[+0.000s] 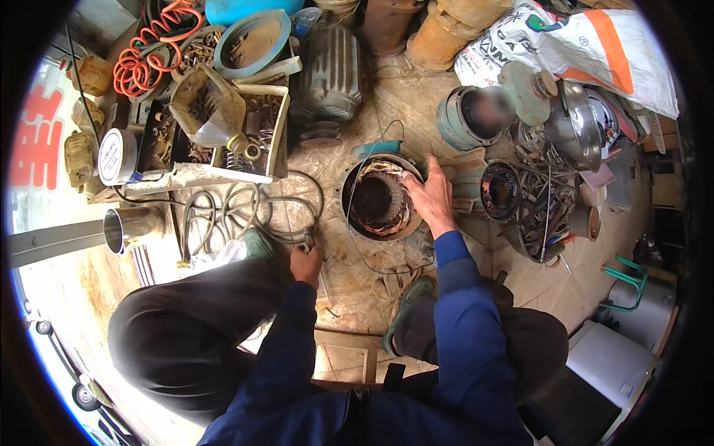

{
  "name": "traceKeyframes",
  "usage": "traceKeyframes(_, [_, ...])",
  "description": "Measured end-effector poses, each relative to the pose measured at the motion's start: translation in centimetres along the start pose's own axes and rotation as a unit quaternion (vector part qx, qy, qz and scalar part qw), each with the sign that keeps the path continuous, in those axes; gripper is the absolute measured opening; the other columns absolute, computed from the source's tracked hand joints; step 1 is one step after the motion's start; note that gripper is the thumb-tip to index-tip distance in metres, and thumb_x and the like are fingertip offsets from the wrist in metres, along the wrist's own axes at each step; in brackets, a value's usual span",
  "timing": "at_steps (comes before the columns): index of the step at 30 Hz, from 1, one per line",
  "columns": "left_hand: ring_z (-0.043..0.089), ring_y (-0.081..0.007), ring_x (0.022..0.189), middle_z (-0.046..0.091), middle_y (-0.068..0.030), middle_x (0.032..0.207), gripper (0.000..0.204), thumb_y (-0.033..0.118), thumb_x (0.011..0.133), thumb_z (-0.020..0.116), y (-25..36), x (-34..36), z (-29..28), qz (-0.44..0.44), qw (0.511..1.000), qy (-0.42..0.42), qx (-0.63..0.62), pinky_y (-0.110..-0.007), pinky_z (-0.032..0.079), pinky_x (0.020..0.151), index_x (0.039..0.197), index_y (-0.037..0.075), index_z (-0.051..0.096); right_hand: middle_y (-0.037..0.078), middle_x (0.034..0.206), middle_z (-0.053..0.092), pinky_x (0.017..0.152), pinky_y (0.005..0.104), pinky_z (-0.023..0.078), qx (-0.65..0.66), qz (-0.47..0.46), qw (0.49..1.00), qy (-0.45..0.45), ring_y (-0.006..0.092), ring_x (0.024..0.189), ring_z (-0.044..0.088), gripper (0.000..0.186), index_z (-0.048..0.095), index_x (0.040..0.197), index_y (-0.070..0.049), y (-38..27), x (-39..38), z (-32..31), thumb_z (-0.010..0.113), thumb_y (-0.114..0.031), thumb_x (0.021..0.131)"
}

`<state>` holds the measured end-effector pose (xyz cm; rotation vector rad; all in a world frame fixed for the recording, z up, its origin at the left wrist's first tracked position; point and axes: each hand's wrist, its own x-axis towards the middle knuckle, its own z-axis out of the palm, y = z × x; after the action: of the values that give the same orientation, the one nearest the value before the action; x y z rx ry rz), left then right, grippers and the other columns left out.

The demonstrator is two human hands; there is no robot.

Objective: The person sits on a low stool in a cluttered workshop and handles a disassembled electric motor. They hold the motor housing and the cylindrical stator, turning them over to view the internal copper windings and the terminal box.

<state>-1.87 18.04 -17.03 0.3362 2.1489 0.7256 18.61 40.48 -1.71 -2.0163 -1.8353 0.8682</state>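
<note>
The floor (394, 85) is tiled, beige and stained. On it, the right hand (431, 195) is at the rim of a round motor housing (398, 204), thumb and forefinger spread apart; whether it grips, I cannot tell. The left hand (306, 264) is curled around a dark fitting (307, 241). Ahead and left of this hand lies a looped hose (322, 202); farther ahead stands a finned motor body (327, 74). Just right of the right hand is a greenish housing (468, 182).

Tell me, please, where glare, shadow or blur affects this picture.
Head view: glare washes out the floor at left; head view: the hollow of the motor lies in deep shadow; head view: a blurred patch covers part of the green casing.
</note>
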Motion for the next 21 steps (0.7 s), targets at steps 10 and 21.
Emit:
traceKeyframes(10, [0.039, -0.0271, 0.149, 0.043, -0.0215, 0.158, 0.071, 0.048, 0.109, 0.048, 17.6, -3.8, 1.1, 0.174, 0.917, -0.158, -0.322, -0.035, 0.027, 0.124, 0.153, -0.007, 0.041, 0.031, 0.140, 0.052, 0.104, 0.0516, 0.047, 0.053, -0.028, 0.996, 0.068, 0.0482, 0.123, 0.058, 0.056, 0.053, 0.146, -0.004, 0.9, -0.9, 2.9, 0.053, -0.039, 0.103])
traceKeyframes(21, [0.049, -0.0205, 0.136, 0.055, -0.0174, 0.146, 0.064, 0.042, 0.109, 0.053, 16.8, -2.6, 1.5, 0.169, 0.922, -0.169, -0.305, -0.031, 0.038, 0.114, 0.151, -0.007, 0.045, 0.024, 0.151, 0.052, 0.115, 0.0426, 0.037, 0.301, 0.082, 0.948, 0.063, 0.0360, 0.139, 0.049, 0.065, 0.047, 0.151, -0.001, 2.1, 1.4, 2.9, 0.059, -0.041, 0.102])
